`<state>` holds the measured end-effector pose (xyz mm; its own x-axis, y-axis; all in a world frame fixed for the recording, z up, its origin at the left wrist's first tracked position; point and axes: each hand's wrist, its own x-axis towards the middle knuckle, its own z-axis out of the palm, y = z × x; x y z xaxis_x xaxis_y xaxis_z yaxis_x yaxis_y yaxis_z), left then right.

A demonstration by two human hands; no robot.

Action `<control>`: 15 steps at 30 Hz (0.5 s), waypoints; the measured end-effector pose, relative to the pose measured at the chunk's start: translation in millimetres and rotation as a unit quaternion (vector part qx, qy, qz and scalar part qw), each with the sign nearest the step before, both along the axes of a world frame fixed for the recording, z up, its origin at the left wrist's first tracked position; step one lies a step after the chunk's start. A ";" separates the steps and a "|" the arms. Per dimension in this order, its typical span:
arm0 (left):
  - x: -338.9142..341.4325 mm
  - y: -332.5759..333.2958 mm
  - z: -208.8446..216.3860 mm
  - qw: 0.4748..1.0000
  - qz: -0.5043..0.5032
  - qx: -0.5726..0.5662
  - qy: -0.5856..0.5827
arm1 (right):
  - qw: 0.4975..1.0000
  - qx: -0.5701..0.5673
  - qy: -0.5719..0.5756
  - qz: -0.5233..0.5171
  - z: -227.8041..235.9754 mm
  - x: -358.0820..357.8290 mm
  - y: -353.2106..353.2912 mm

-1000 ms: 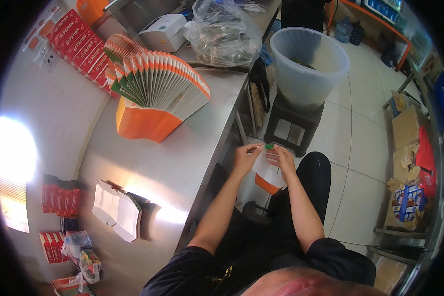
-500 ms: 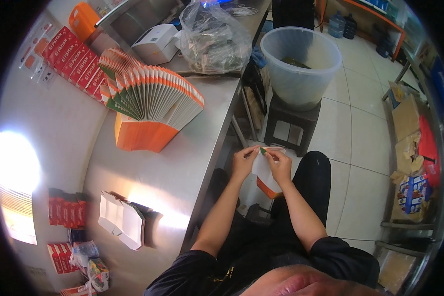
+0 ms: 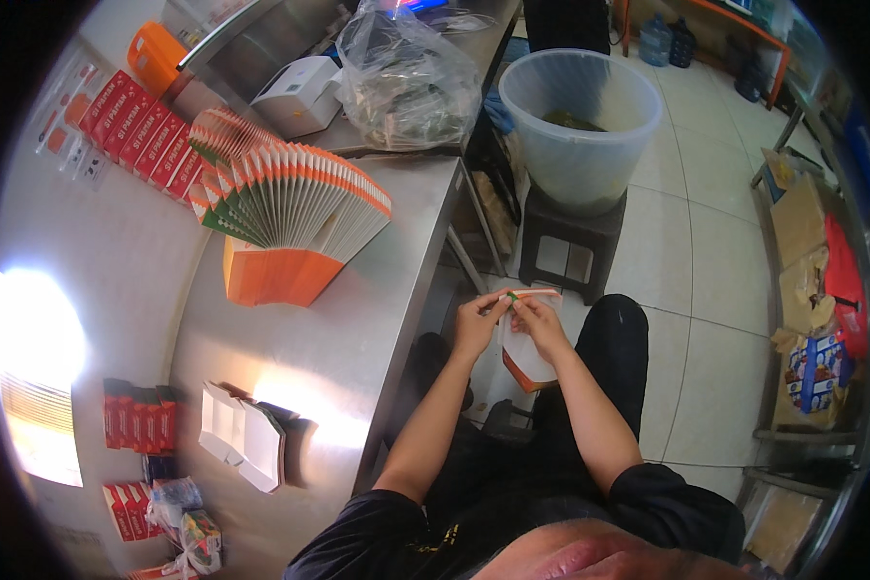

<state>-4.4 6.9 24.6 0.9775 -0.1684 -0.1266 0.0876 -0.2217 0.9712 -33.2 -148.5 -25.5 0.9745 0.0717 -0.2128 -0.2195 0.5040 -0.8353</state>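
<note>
Both hands [image 3: 512, 324] pinch a flat carton's [image 3: 532, 348] top edge (fingers closed), carton hanging below.

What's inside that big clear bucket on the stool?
The bucket stands on a dark stool. Something dark and greenish lies low inside; through the cloudy wall I cannot tell what it is or how deep it goes.

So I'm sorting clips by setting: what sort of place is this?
Probably a small shop's packing area: fanned flat cartons on a steel counter, a plastic tub, and both hands folding a carton.
</note>
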 end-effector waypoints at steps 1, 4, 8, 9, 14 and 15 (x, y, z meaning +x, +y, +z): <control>-0.1 0.5 -0.7 1.000 -0.004 0.000 -0.005 | 1.000 0.010 0.004 0.004 -0.4 0.0 -0.7; -1.0 -0.1 1.6 1.000 -0.014 0.001 -0.009 | 0.999 0.029 0.025 -0.031 2.2 -2.9 1.8; -5.5 -9.0 9.0 0.999 -0.017 0.009 -0.025 | 0.995 0.012 0.016 -0.094 3.3 -5.1 1.8; -6.3 -11.0 8.3 0.999 -0.014 0.012 -0.039 | 0.995 -0.004 0.009 -0.101 2.7 -4.7 1.4; -8.7 -11.1 2.2 0.990 0.003 0.059 -0.130 | 0.985 -0.104 -0.058 -0.127 -2.8 -0.7 8.8; -9.0 -9.0 -0.2 0.986 0.014 0.065 -0.155 | 0.981 -0.132 -0.054 -0.130 -9.1 -0.7 7.8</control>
<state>-13.4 -2.1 24.3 0.9765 -0.1434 0.1608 -0.2019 -0.3481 0.9155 -33.9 -140.8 -34.5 0.9703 -0.2262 -0.0858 -0.0156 0.2952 -0.9553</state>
